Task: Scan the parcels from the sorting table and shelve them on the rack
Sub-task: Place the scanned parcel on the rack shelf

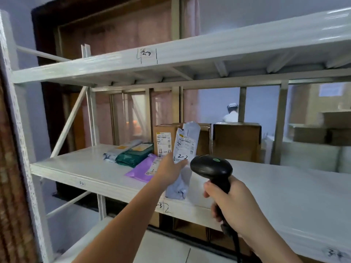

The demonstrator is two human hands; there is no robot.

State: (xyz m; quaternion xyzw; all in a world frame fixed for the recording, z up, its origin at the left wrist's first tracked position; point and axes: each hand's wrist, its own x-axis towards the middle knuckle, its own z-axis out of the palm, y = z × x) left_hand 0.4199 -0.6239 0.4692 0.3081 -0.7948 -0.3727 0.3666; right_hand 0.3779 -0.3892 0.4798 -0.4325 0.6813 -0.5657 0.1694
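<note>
My left hand [170, 168] holds a pale grey-blue mailer bag [185, 147] upright over the middle shelf [85, 168] of the white rack; its label, with "2-2" handwritten on it, faces me. My right hand [230, 204] grips the handle of a black barcode scanner [210, 168], whose head sits just right of the bag, near the label. Further back on the shelf lie a purple mailer [141, 168], a dark green parcel [135, 153] and a grey-white bag [114, 153]. A cardboard box [164, 139] marked "4-4" stands behind the bag.
A second brown box [237, 141] stands on the shelf to the right. The upper shelf beam [114, 62] carries a handwritten mark. A rack post [17, 114] rises at the left. More cartons [313, 133] sit beyond, and a person in white [230, 113] is far behind the rack.
</note>
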